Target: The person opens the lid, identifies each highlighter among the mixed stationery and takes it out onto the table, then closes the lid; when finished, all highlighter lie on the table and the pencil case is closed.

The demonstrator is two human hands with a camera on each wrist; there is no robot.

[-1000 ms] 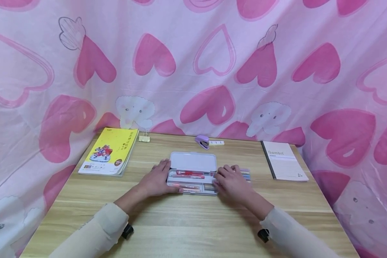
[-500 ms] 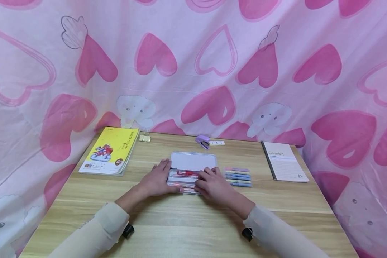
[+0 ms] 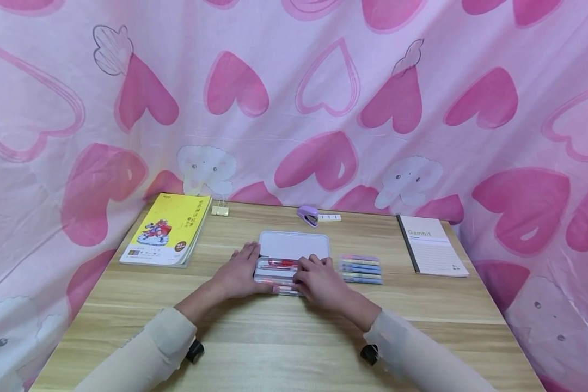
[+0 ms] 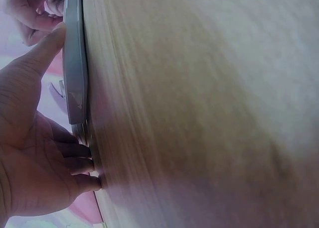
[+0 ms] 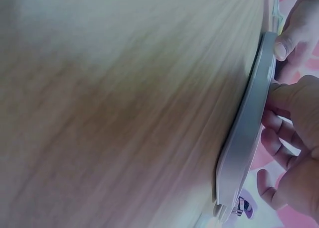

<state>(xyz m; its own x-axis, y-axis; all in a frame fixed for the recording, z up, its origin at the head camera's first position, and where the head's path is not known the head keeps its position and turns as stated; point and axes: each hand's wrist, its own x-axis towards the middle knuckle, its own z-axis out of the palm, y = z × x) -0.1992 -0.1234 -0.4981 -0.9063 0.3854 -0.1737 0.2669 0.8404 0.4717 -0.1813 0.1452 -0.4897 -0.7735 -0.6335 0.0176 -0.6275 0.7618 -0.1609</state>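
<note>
An open pencil case lies on the table with its lid folded back. Red pens lie in its far section and more slim pens in the near one. My left hand grips the left end, thumb on the near rim and fingers beyond the far corner. My right hand reaches into the right half with bent fingers. Its thumb and fingertips dip behind the near wall, and I cannot tell whether they pinch something. That hand covers the right part of the case.
A flat set of coloured pens lies just right of the case. Behind are a purple stapler, a white strip and a gold binder clip. A yellow book lies left, a notebook right. A heart-patterned curtain surrounds the table.
My right hand has moved left from the case's right end to over its right half, uncovering the coloured pens beside it. The left hand has stayed in place.
</note>
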